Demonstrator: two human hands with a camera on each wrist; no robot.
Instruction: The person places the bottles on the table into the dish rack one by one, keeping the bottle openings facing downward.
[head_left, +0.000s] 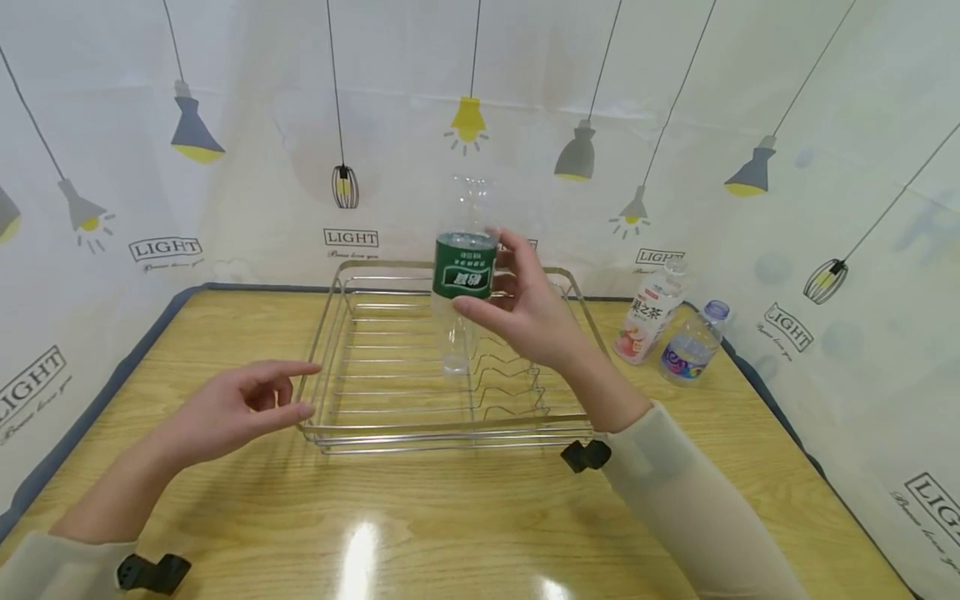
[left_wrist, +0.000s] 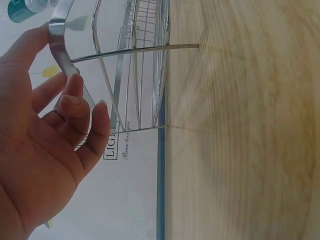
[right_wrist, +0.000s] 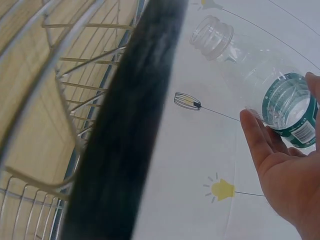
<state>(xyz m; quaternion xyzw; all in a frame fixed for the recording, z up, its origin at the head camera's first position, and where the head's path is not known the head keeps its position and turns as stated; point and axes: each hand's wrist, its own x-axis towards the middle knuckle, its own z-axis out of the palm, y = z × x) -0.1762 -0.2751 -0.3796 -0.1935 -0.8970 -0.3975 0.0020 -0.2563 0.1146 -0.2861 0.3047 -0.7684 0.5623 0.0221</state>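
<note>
My right hand [head_left: 532,304] grips a clear plastic bottle [head_left: 455,333] around its green label [right_wrist: 292,110]. The bottle is upside down, its open neck [right_wrist: 214,37] pointing down and its base up, above the wire rack. My left hand [head_left: 232,408] is at the left side of the metal wire dish rack [head_left: 405,429], index finger and thumb extended, the other fingers loosely bent. In the left wrist view, the fingertips of the left hand [left_wrist: 45,130] are right at the rack's flat rim [left_wrist: 58,37].
Right of the rack, a white-labelled drink bottle [head_left: 651,312] and a smaller clear bottle with a purple label [head_left: 693,346] stand on the wooden table [head_left: 450,517]. A cloth printed with lamps [head_left: 262,125] hangs behind and beside the table. Wavy wire dividers [head_left: 510,387] line the rack's right part.
</note>
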